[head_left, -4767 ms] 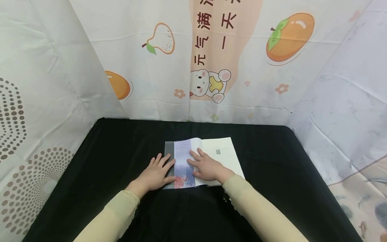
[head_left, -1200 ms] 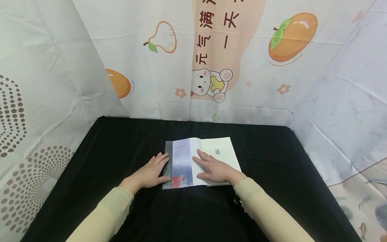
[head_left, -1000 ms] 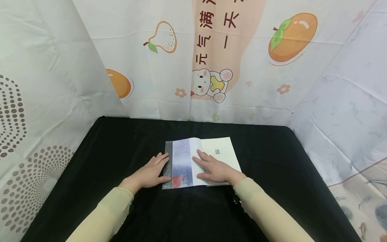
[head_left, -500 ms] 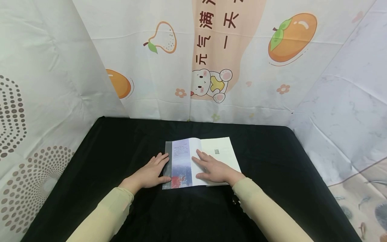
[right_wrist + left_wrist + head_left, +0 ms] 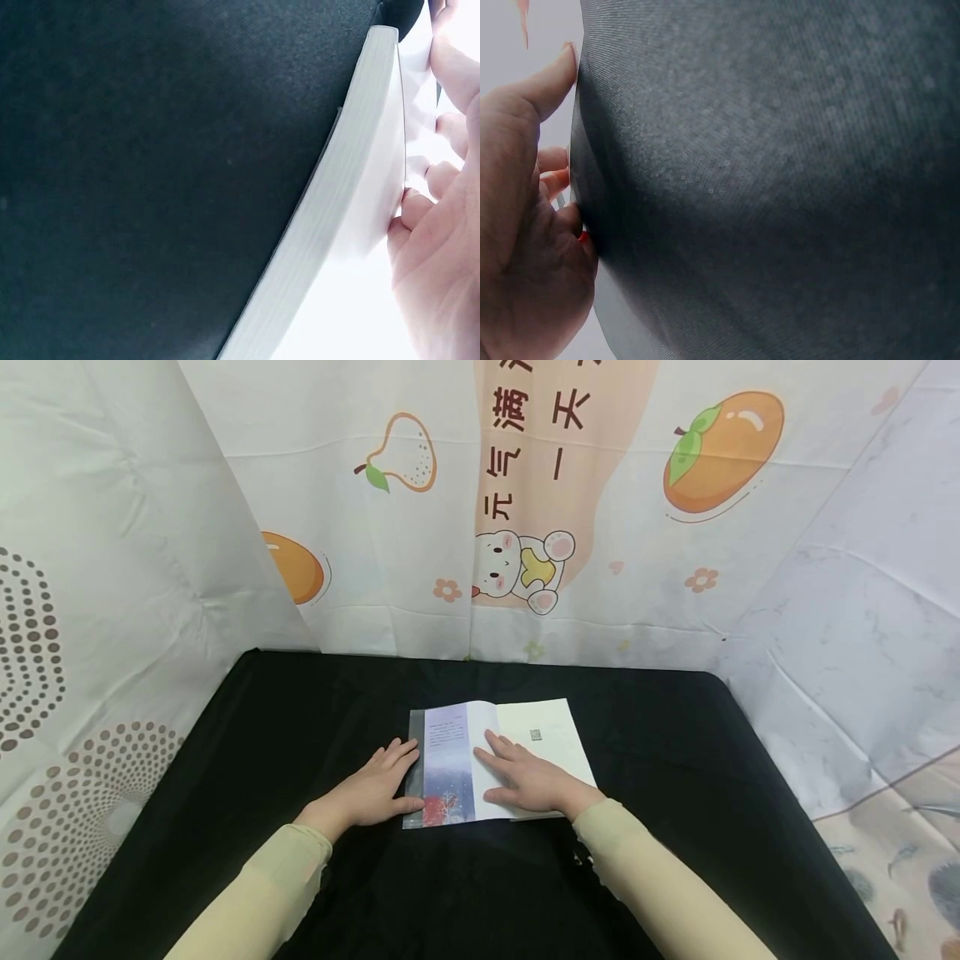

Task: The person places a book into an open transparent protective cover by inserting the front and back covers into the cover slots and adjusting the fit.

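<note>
Lying spread: right hand (image 5: pixel 540 781) on open book (image 5: pixel 517 718), left hand (image 5: pixel 367 793) touching clear strip (image 5: pixel 417 781) at book's edge

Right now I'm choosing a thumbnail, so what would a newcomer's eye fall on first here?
Probably the open book first, near the centre, with its purple strip, pale against the black tablecloth, left grip at its left edge, right grip on its pages. Then the backdrop: a big orange mango printed at upper right, and a sideways cartoon bear above the book.
</note>
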`<state>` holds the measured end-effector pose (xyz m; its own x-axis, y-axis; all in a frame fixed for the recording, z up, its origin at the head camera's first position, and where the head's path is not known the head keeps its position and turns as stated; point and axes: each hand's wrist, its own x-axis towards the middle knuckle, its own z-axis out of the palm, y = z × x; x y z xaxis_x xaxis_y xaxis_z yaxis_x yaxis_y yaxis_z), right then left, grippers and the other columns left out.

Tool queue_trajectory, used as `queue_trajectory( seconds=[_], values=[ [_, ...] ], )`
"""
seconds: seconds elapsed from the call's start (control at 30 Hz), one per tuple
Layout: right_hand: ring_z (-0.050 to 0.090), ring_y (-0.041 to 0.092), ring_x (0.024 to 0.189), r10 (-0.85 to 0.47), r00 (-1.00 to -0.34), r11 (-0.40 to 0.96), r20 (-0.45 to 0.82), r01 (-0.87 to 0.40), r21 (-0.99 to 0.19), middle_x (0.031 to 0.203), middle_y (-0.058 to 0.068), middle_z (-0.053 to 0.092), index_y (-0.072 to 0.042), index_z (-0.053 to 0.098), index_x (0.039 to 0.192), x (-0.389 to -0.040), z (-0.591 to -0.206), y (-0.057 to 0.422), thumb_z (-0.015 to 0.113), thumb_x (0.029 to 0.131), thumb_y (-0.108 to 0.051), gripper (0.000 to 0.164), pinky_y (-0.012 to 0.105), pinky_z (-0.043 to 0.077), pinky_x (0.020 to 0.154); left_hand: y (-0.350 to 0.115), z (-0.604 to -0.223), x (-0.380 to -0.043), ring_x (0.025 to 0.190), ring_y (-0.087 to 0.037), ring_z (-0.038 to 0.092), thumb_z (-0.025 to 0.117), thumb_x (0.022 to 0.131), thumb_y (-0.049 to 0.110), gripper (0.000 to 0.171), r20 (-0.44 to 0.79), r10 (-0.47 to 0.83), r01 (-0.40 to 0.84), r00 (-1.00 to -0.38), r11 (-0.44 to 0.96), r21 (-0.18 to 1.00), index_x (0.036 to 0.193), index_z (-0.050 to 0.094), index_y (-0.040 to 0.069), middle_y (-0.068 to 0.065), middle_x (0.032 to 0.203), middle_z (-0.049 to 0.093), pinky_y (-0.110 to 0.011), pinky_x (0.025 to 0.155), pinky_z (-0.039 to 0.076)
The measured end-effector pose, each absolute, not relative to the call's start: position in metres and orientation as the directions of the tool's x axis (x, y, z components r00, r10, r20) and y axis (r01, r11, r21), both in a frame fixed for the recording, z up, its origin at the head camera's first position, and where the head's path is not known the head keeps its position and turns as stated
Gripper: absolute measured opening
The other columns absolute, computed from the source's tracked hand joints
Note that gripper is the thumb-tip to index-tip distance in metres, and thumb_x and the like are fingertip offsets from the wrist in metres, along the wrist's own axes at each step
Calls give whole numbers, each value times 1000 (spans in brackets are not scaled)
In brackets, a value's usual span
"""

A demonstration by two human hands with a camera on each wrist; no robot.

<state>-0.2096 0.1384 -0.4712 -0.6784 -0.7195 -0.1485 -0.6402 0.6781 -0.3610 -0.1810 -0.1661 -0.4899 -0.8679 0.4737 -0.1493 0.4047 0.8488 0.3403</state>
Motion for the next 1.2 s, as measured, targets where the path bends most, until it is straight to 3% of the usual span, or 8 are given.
queue_trajectory(
  seconds=[1.2],
  values=[
    [8,29,144,-709,-688,689,-152,-630,-359,161,8,4,-22,22,153,-211,-474,130,51,96,-51,71,48,20,116,-167,-493,-182,144,-31,7,57,89,59,87,-137,487,419,-863,840,344,150,26,6,-10,159,19,-50,117,11]
  ],
)
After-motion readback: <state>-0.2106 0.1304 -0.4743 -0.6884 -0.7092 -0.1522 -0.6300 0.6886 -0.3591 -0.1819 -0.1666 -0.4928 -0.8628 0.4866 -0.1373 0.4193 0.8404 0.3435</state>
